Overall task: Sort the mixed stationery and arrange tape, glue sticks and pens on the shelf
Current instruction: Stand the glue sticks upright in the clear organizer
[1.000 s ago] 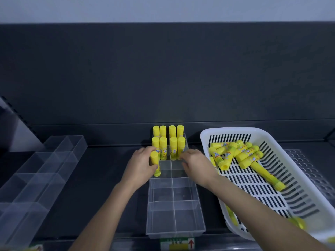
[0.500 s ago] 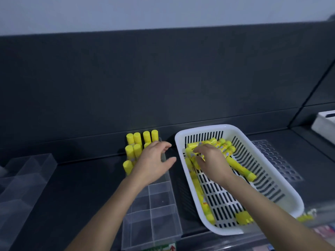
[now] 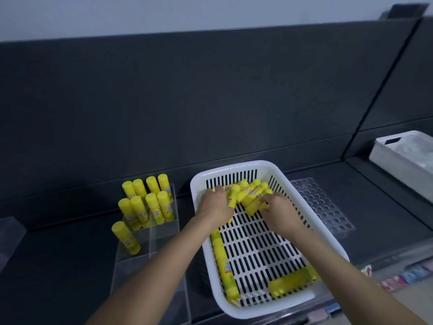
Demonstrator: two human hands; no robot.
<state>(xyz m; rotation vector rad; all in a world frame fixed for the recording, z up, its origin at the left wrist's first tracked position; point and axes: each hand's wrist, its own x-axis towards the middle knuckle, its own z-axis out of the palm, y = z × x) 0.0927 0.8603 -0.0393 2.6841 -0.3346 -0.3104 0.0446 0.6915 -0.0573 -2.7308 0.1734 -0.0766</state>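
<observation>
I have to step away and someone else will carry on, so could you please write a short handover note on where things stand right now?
Left hand: in the white slotted plastic basket, fingers curled on the heap of yellow glue sticks at its far end; a firm hold cannot be confirmed.
Right hand: on the same heap, likewise.
Done: nine yellow glue sticks stand upright in the far cells of the clear plastic divided tray.
Left: the tray's near cells are empty. Loose sticks remain in the basket, including along its left wall and near corner. No tape or pens clearly visible.
</observation>
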